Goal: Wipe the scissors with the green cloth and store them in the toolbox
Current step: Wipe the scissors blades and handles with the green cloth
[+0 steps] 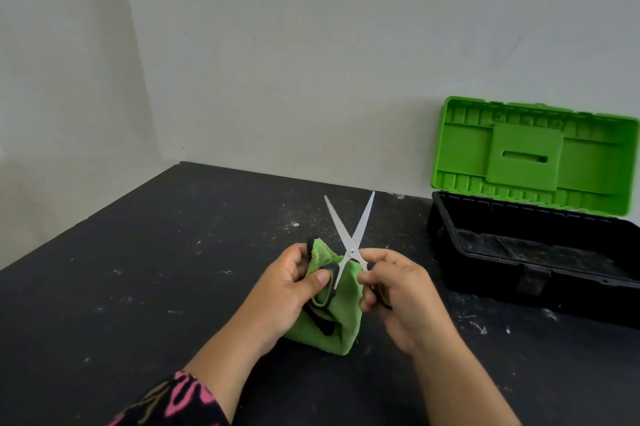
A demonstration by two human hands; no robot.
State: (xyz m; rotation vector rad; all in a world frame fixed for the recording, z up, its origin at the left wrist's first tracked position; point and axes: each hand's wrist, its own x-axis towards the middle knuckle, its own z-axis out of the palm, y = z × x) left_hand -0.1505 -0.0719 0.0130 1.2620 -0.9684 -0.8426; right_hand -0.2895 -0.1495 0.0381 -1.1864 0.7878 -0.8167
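Scissors (350, 238) blades splayed toward 12 o'clock; each hand clamps a handle, left hand (291, 283) also bunching the cloth (341, 314); toolbox (540, 252) lies at 2 o'clock, nearer the right hand (398, 290)

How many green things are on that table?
2. A green cloth is bunched in the person's left hand near the middle; the toolbox at right has a raised green lid. None seem hidden.

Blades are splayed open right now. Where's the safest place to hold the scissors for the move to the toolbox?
Hold the scissors by the dark handle loops, from the near side below the pivot. Both tips point up and away, spread in a V, so close them first. The toolbox sits open at right.
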